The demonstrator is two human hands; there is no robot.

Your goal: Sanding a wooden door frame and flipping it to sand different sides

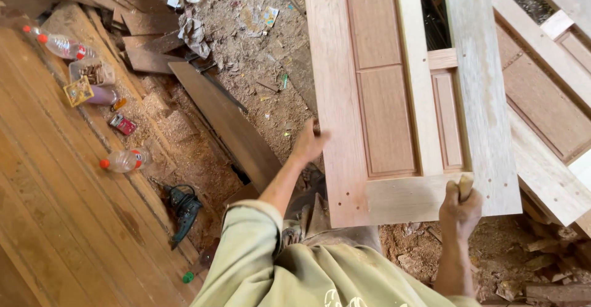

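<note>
Two hands on one panelled wooden door (411, 97), seen from above. Left hand (309, 141) curled over the door's left edge, fingers wrapped round the far side and out of sight, thumb side up, gripping the stile. Right hand (460, 208) closed around a small tan block (466, 185), perhaps a sanding block, pressed against the bottom rail near the right corner, just beside a cluster of small dowel holes. Door lying flat and raised above the sawdust-covered ground (246, 42), resting partly over other pale door frames (548, 97) to the right.

Best done, by the look of it, with the left grip kept firm so the door cannot shift, the block kept flat on the rail, strokes run along the grain, pressure eased near the joint lines and the holes.

Further out: dark loose plank (228, 125) beside the left forearm, a green power drill (183, 210) on the ground below it, plastic bottles with red caps (123, 160) on a wide boarded surface (61, 221) at left, a clear tub of small pieces (92, 73) near them, offcuts scattered at the top.
</note>
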